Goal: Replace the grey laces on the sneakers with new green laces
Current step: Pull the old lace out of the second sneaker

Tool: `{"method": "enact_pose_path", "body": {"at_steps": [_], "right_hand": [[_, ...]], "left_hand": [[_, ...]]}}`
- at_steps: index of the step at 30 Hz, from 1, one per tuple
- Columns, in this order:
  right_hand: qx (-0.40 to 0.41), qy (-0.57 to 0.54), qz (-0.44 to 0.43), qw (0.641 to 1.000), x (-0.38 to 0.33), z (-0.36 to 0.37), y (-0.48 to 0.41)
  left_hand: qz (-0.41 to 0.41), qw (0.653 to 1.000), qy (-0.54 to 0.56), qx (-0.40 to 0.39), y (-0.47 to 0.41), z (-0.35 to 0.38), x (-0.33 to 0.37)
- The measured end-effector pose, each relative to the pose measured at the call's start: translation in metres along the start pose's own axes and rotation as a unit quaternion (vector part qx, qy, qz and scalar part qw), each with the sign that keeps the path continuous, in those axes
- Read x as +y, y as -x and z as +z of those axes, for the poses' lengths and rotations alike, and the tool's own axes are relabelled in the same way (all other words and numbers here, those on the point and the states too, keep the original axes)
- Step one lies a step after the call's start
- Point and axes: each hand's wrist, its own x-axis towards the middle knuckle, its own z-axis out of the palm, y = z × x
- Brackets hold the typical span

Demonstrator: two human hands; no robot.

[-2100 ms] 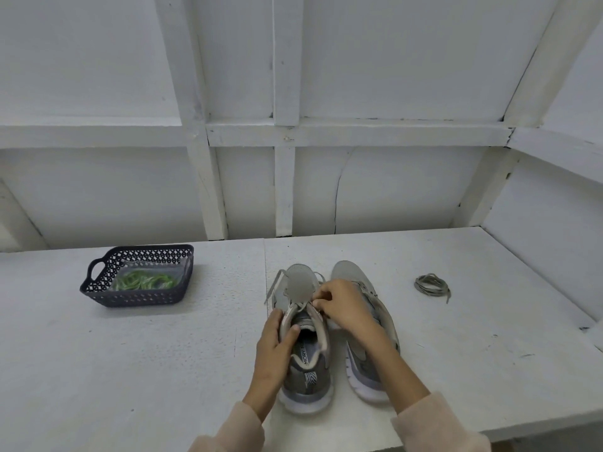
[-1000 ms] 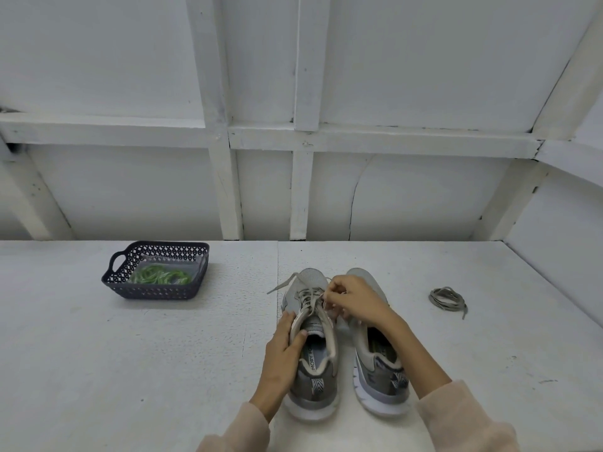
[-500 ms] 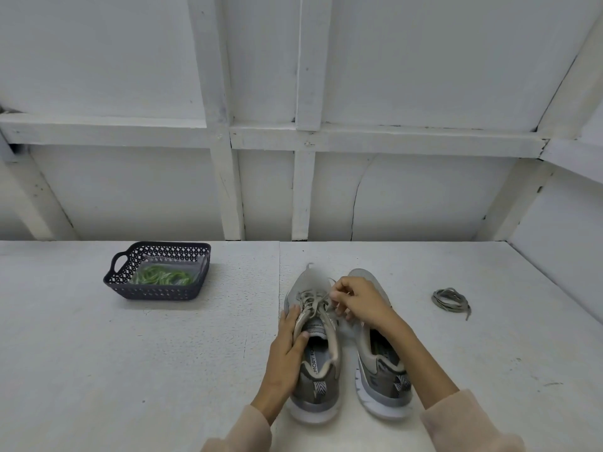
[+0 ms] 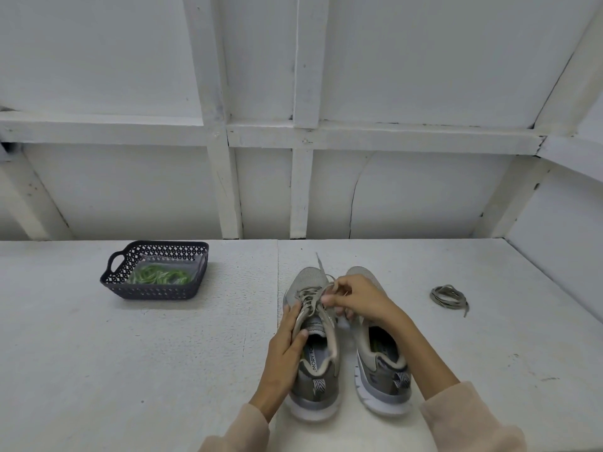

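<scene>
On the surface (image 4: 163, 370), the left hand (image 4: 287, 350) clamped the left sneaker (image 4: 313, 353) steady while right fingers (image 4: 329, 300) pinched its grey lace (image 4: 310, 300). Best to draw each crossing slack, eyelet by eyelet, never yanking.

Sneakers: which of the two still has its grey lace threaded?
The left sneaker, gripped by the left hand; the right hand pulls its lace. The right sneaker shows none; a removed grey lace lies apart.

Knit-mesh sneakers (image 4: 310, 282); perforated plastic basket (image 4: 153, 290); rough table (image 4: 130, 370).
</scene>
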Motion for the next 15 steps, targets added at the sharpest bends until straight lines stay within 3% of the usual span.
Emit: {"method": "enact_pose_path", "body": {"at_steps": [2,6,12,15], "right_hand": [[-0.055,0.027,-0.001,0.998,-0.0025,-0.0014,0.0015],[-0.043,0.051,-0.013,0.998,-0.0034,-0.0006,-0.0002],[0.086,-0.085,0.008,0.993,-0.0008,0.0003,-0.0038],[-0.022,-0.013,0.007,1.0,0.0001,-0.0032,0.0008]], "left_hand": [[-0.003,1.0,0.007,0.001,0.0003,0.0003,0.0005],[-0.011,1.0,0.009,0.001,0.0012,0.0008,0.0041],[-0.021,1.0,0.016,0.003,0.0011,-0.0002,0.0026],[-0.017,1.0,0.021,0.008,0.0017,0.0007,0.0045]]}}
